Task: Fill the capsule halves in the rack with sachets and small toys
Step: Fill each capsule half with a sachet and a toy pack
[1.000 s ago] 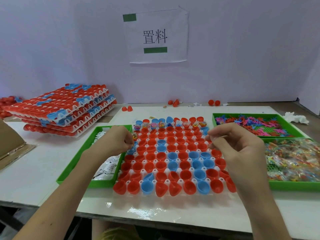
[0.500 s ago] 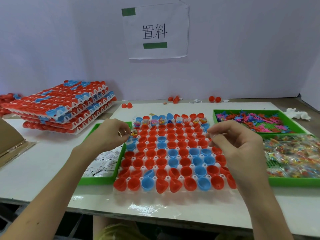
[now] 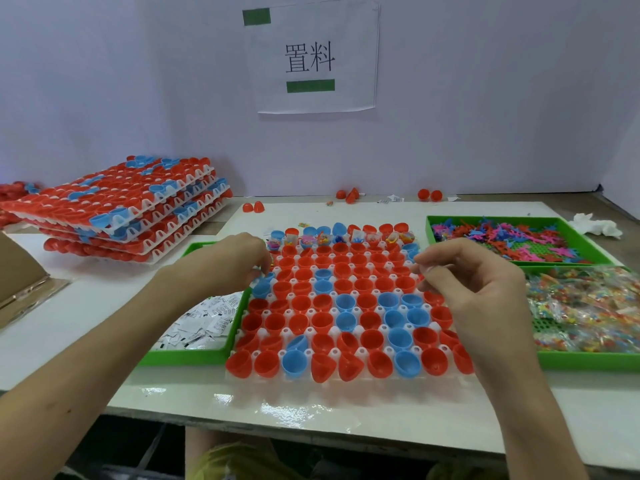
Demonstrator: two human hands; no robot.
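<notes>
Curled, left hand (image 3: pixel 225 265) and right hand (image 3: pixel 478 282) hover over the white plastic rack (image 3: pixel 362 350) of glossy, round capsule halves (image 3: pixel 299 303); whether either pinches anything is unclear.

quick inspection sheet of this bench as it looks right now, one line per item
surface: white table, glossy near the front edge
job's things: rack of red and blue capsule halves, far rows hold items, the rest look empty; sachets in the left green tray; loose toys and bagged toys at right
clutter: stray red halves by the wall, crumpled tissue, cardboard
grippers: left hand and right hand over the rack, fingers curled; contents hidden
cables: nothing seen
surroundings: stacked racks at left, paper sign on the wall
</notes>
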